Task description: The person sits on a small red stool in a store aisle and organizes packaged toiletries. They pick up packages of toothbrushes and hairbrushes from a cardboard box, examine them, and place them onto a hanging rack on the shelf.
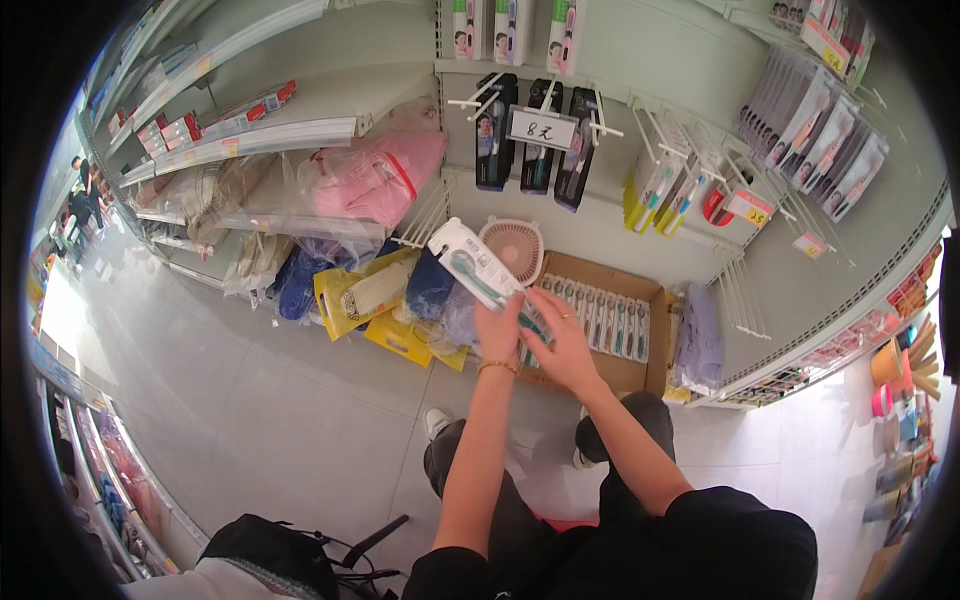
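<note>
My left hand [498,330] grips a white blister pack [474,268] with a teal-handled brush inside, probably a toothbrush. The pack tilts up and to the left, over the goods in front of the shelf. My right hand [564,343] is close beside the left, its fingers and thumb around a teal, packaged part at the lower end. My hands hide whether this is the same pack or another one. Beneath and behind them, an open cardboard carton [656,341] contains a row of similar brush packs [611,319].
A pinkish plastic basket [513,251] stands behind the carton. Bagged slippers [375,289] lie to the left, and a lilac bundle [699,337] to the right. Pegboard hooks with black packs [536,142] hang above. A black bag [270,551] is at lower left.
</note>
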### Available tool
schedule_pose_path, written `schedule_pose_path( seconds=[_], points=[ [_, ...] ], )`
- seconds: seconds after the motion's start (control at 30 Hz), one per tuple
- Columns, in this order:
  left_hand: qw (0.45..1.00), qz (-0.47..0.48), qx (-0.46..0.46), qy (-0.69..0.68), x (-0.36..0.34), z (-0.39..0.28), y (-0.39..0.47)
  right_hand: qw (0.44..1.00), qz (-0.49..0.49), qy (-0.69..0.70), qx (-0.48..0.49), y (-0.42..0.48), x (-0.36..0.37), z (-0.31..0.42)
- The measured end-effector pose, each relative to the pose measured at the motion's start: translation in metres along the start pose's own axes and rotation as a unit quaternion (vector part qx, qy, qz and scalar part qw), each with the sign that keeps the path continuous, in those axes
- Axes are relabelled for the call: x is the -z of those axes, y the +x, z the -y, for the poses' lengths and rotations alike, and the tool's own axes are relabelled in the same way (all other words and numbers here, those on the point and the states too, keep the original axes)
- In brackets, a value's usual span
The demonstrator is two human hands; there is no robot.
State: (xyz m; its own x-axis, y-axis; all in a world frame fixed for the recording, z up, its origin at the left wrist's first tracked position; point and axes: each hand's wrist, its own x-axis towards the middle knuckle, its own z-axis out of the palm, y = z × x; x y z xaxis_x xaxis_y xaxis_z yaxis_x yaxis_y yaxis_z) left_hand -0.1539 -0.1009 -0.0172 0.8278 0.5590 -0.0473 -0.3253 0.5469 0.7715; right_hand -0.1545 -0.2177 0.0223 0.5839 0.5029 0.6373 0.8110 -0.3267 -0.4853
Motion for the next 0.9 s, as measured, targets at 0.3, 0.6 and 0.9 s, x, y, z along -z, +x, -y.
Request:
schedule_pose_path(
  seconds=[0.3, 0.6, 0.9],
  points=[
    [0.997, 0.043, 0.058, -0.023, -0.002, -0.008, -0.008, 0.994, 0.048, -0.089, -0.04, -0.016, -0.017, -0.01],
    [0.995, 0.019, 0.097, -0.028, 0.003, -0.001, -0.006, 0.971, 0.124, -0.012, -0.206, -0.008, -0.003, -0.016],
    [0.997, 0.007, 0.066, -0.044, 0.006, -0.006, -0.003, 0.978, -0.028, 0.061, -0.196, 0.078, 0.004, -0.08]
  ],
)
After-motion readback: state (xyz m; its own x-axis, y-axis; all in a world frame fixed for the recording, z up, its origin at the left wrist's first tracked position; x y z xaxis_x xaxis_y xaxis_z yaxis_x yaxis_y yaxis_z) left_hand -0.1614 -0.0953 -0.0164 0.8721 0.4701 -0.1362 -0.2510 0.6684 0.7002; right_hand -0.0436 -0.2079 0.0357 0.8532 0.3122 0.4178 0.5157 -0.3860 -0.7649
